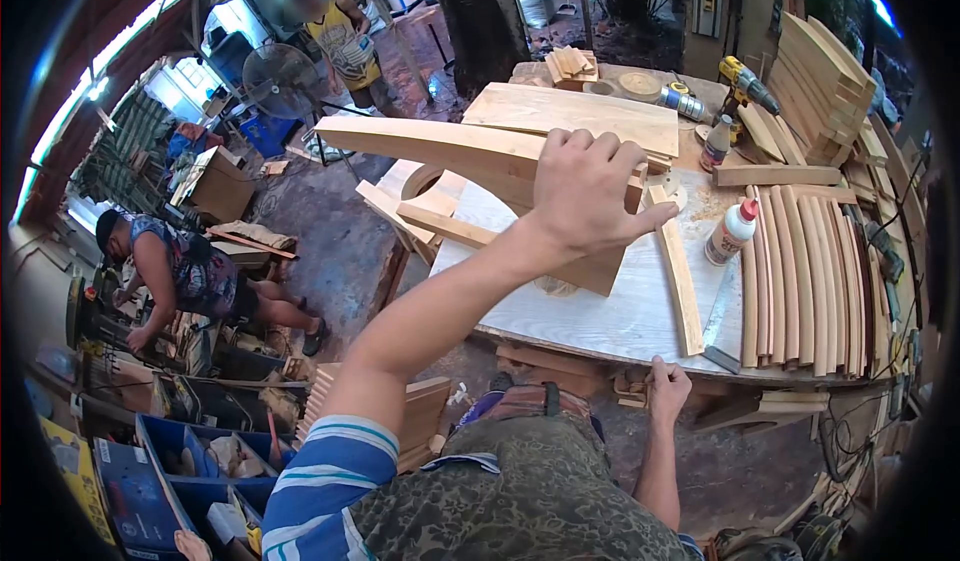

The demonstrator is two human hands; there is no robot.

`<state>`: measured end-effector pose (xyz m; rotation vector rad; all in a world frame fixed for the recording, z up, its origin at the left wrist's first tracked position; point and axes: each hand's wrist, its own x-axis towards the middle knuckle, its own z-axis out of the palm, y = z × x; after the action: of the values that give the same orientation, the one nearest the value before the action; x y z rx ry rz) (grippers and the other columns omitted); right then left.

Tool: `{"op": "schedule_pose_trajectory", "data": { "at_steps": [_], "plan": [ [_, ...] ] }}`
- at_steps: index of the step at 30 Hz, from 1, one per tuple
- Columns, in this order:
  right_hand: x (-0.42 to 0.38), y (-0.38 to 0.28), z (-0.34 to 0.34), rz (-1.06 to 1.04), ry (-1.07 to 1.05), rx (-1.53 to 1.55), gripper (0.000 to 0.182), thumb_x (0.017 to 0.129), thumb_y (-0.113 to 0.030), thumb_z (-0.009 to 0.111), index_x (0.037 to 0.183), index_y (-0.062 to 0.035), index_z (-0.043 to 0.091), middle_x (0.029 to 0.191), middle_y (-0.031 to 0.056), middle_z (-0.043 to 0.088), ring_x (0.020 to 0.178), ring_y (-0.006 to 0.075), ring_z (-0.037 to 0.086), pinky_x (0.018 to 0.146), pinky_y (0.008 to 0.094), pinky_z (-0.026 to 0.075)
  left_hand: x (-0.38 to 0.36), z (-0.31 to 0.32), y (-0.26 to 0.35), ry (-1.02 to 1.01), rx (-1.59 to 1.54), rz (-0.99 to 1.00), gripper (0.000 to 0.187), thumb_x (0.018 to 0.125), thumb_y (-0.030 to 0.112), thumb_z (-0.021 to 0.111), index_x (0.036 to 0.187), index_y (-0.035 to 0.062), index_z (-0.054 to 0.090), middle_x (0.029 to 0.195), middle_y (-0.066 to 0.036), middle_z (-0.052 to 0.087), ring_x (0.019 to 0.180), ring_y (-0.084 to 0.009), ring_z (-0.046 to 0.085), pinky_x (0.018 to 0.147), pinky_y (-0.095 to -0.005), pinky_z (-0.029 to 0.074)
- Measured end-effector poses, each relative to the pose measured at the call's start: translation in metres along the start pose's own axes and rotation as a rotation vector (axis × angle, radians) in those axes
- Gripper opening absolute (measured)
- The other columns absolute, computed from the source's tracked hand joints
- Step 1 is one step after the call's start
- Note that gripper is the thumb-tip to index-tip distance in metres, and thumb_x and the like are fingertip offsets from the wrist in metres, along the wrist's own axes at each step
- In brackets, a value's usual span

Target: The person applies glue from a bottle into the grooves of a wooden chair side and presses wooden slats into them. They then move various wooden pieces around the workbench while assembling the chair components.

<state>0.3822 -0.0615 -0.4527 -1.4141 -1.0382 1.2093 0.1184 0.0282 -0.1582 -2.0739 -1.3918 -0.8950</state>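
Note:
My left hand (590, 191) is closed over the right end of a wooden workpiece. Its long curved wooden piece (430, 146) reaches out to the left above the table, and a flat wooden panel (585, 266) hangs down below my hand. Low at the table's front edge, my right hand (668, 389) is closed; whether anything is in it I cannot make out. Just beyond it lie a narrow wooden strip (678, 276) and a metal ruler-like bar (722, 326). A white glue bottle with a red cap (732, 231) stands behind them.
Curved wooden slats (800, 281) lie side by side at the table's right. Farther back are a yellow drill (748, 83), a small bottle (716, 143) and stacked boards (575, 116). One person (180, 261) bends over a machine at left; another person (345, 41) stands behind near a fan (278, 81).

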Motion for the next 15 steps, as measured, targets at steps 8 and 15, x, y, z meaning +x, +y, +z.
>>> {"op": "schedule_pose_trajectory", "data": {
  "at_steps": [8,15],
  "plan": [
    [-0.01,-0.001,0.006,-0.083,-0.003,-0.161,0.04,0.096,-0.021,0.074,0.065,-0.0035,0.056,0.064,-0.0007,0.057,0.063,0.0071,0.047,0.059,0.028,0.038,0.006,0.023,-0.004,0.093,0.05,-0.074,0.025,0.074,0.034,0.072,0.085,0.0124,0.068,0.078,-0.006,0.064,0.077,-0.0268,0.063,0.076,-0.0421,0.043],
    [-0.015,0.013,0.013,-0.052,0.007,-0.038,0.024,0.097,-0.015,0.071,0.079,-0.0018,0.061,0.071,-0.001,0.057,0.067,0.008,0.05,0.062,0.0278,0.042,0.005,0.019,-0.006,0.124,0.051,-0.045,0.023,0.071,0.031,0.072,0.084,0.0127,0.069,0.078,-0.005,0.065,0.073,-0.0259,0.063,0.076,-0.041,0.044]
  ]
}}
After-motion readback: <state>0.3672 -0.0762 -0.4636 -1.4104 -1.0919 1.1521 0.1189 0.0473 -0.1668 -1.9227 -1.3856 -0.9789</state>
